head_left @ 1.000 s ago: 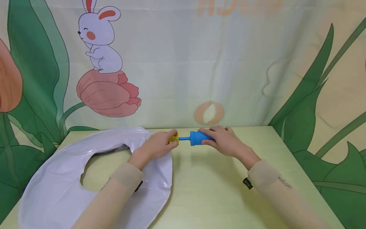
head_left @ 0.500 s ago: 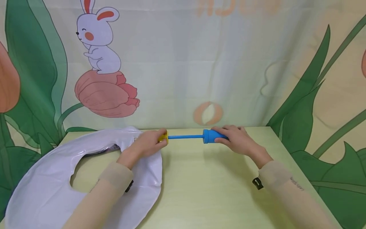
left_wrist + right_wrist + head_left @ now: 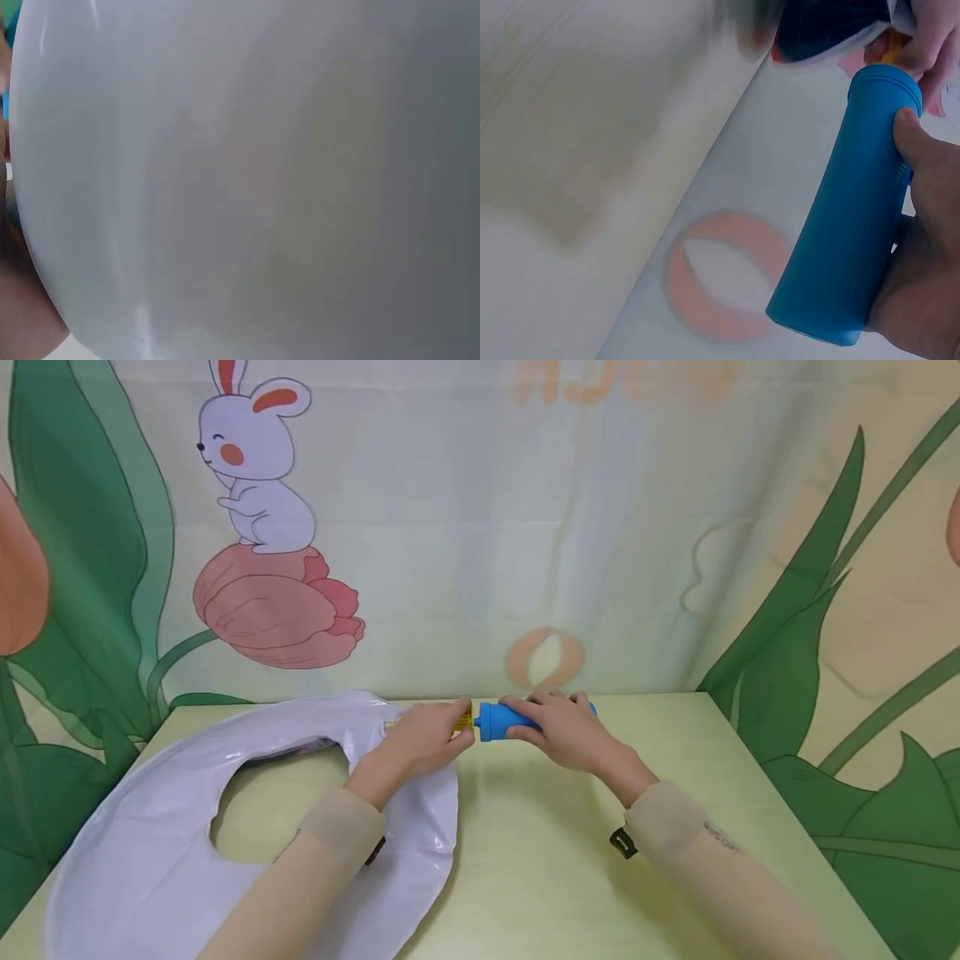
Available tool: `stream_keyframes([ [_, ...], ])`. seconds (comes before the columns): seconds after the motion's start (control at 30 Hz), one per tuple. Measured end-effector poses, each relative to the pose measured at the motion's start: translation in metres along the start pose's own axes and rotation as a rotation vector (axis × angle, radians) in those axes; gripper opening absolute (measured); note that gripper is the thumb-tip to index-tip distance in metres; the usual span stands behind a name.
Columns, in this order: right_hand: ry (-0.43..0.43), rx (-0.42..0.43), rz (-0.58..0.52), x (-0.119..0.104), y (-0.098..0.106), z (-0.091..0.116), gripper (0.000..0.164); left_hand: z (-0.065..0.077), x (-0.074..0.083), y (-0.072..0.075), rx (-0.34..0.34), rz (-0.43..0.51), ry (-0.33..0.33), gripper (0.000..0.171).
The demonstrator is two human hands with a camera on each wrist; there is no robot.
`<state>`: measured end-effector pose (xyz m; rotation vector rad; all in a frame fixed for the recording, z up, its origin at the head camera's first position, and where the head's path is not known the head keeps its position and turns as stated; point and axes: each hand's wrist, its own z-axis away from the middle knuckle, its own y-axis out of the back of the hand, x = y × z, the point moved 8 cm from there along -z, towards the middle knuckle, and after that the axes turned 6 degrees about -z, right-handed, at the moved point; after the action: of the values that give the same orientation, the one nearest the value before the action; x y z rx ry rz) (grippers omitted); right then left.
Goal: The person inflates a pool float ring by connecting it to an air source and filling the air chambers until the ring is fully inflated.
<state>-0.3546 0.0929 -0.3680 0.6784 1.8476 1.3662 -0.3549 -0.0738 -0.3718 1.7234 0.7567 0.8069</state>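
Both hands hold a hand air pump. My right hand (image 3: 568, 731) grips its blue barrel (image 3: 498, 722), thumb along the side, as the right wrist view of the barrel (image 3: 840, 217) also shows. The yellow end (image 3: 466, 718) is held by my left hand (image 3: 426, 737), with only a short bit of rod visible between the two parts. Below and left of that hand lies a pale, partly puffed inflatable ring (image 3: 135, 843). Its smooth surface (image 3: 240, 180) fills most of the left wrist view. A yellow tip shows beside the ring's upper right; its junction is hidden behind the left hand.
The light yellow-green table (image 3: 540, 877) carries the ring on its left half. A printed curtain (image 3: 450, 527) with a rabbit and flowers hangs right behind the table's back edge. Black straps show at both wrists.
The pump's rod was drawn far out half a second ago, with hands wide apart. Now the hands have come together and the barrel has slid back near the yellow end. The ring shifted slightly right.
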Motion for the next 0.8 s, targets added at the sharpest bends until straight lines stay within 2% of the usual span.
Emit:
stream_keyframes([
  [0.1,0.011,-0.009,-0.015,-0.004,-0.001,-0.002,0.053,0.001,-0.001,-0.002,0.004,0.008,-0.006,0.018],
  [0.2,0.0,-0.022,-0.025,0.002,0.001,0.001,0.054,0.004,-0.009,-0.004,-0.006,0.043,-0.006,0.017],
  [0.47,-0.05,-0.059,-0.09,0.043,0.01,0.019,0.055,0.016,-0.036,0.002,-0.075,0.098,0.028,0.018],
  [0.6,-0.065,-0.069,-0.13,0.062,0.016,0.027,0.056,0.022,-0.047,0.006,-0.084,0.099,0.056,0.022],
  [0.7,-0.071,-0.062,-0.146,0.07,0.016,0.029,0.057,0.024,-0.05,0.008,-0.074,0.095,0.057,0.022],
  [0.8,-0.067,-0.049,-0.143,0.07,0.014,0.03,0.057,0.023,-0.047,0.01,-0.049,0.082,0.032,0.018],
])
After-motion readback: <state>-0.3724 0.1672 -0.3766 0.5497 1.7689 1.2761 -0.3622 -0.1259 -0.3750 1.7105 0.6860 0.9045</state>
